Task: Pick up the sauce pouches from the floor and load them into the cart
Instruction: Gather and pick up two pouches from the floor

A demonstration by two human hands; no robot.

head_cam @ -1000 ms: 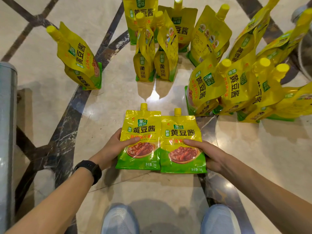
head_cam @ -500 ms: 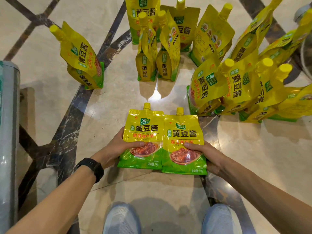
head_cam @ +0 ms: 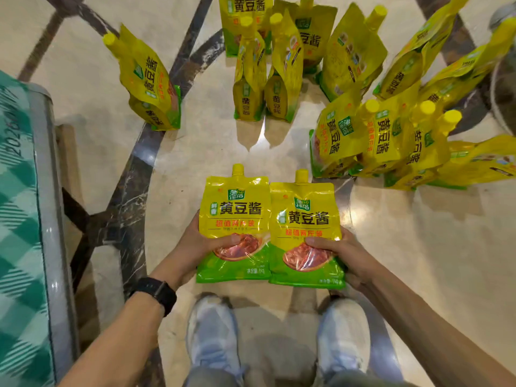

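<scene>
I hold two yellow-and-green sauce pouches side by side, lifted off the floor above my shoes. My left hand (head_cam: 195, 247) grips the left pouch (head_cam: 234, 213) by its lower left side, thumb on the front. My right hand (head_cam: 343, 252) grips the right pouch (head_cam: 305, 222) the same way from the right. Both pouches face me, yellow caps pointing away. Several more pouches stand on the floor: a single one (head_cam: 150, 82) at the far left, a group (head_cam: 276, 65) at the top middle, and a cluster (head_cam: 391, 135) at the right. The cart's metal edge (head_cam: 46, 191) runs down the left side.
A green-and-white checked cover (head_cam: 16, 233) lies inside the cart at the left. The floor is glossy beige marble with dark inlay bands (head_cam: 134, 191). My two light shoes (head_cam: 212, 336) stand below the held pouches. A dark round object (head_cam: 502, 88) sits at the right edge.
Both hands have raised the two pouches off the floor and toward me. The view has shifted, so the cart at the left shows more and my shoes sit higher in the frame.
</scene>
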